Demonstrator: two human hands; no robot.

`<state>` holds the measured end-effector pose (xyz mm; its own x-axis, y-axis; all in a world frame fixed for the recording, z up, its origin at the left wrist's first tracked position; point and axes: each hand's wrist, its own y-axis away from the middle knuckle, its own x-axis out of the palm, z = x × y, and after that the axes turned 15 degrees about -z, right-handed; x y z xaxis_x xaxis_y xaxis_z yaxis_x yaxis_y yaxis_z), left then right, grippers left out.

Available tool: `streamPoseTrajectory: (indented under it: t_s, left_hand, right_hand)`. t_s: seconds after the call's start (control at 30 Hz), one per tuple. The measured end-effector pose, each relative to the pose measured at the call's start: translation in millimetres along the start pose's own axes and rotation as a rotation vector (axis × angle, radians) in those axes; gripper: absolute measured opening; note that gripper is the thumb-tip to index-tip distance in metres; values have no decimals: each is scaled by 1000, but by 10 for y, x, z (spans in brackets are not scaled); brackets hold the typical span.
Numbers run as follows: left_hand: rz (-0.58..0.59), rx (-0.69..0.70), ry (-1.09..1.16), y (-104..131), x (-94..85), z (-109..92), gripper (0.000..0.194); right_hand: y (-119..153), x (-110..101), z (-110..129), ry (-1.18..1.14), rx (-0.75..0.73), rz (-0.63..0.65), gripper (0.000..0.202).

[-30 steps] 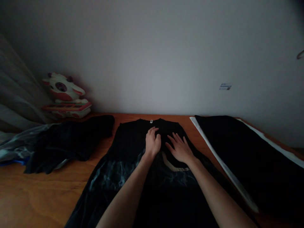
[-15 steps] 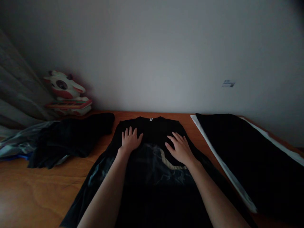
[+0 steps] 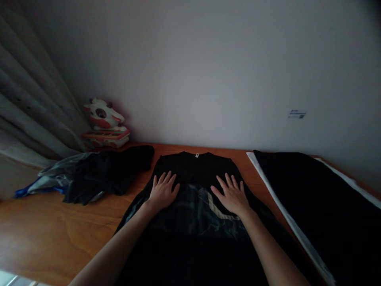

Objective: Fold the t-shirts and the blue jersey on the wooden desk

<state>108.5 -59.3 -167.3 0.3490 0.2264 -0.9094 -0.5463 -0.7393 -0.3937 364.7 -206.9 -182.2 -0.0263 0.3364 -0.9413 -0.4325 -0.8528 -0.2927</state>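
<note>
A black long-sleeved shirt (image 3: 190, 214) lies spread flat on the wooden table, its neckline with a small white label toward the wall. Across its chest runs a dark blue, marbled band with a pale curved strip. My left hand (image 3: 163, 190) rests palm down on the upper left of the shirt, fingers spread. On the upper right, my right hand (image 3: 232, 194) lies flat too, fingers apart, close to the pale strip. Neither hand grips the cloth. My forearms hide parts of the shirt's sides and sleeves.
Left of the shirt is a crumpled heap of dark and grey clothes (image 3: 110, 171). Behind it stands a cow-shaped toy keyboard (image 3: 105, 123) beside a curtain (image 3: 32, 91). Black and white garments (image 3: 309, 194) lie flat on the right. The wooden table (image 3: 56, 230) meets a wall (image 3: 202, 71).
The view has shifted a little to the left and up. My right hand's fingers are spread wider; both hands stay on the shirt's upper part.
</note>
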Motion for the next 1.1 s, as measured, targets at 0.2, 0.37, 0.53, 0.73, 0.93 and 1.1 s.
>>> streamPoseTrajectory:
  t_s: [0.2, 0.37, 0.53, 0.73, 0.93, 1.1]
  left_hand:
    - [34, -10, -66, 106, 43, 41, 62]
    - [40, -3, -65, -121, 121, 13, 64]
    - [53, 9, -47, -340, 205, -39, 64]
    - [-25, -5, 23, -420, 201, -49, 58]
    - [-114, 12, -43, -348, 60, -198, 46]
    - [39, 115, -61, -227, -277, -148, 40]
  right_hand:
    - [-22, 142, -74, -13, 1, -62, 70]
    - [-191, 186, -176, -22, 8, -81, 70]
    - [-350, 174, -237, -22, 45, -77, 69]
    - [-350, 179, -232, -33, 48, -95, 68]
    - [-324, 155, -292, -170, 61, -363, 47]
    - [-116, -222, -384, -242, -84, -205, 29]
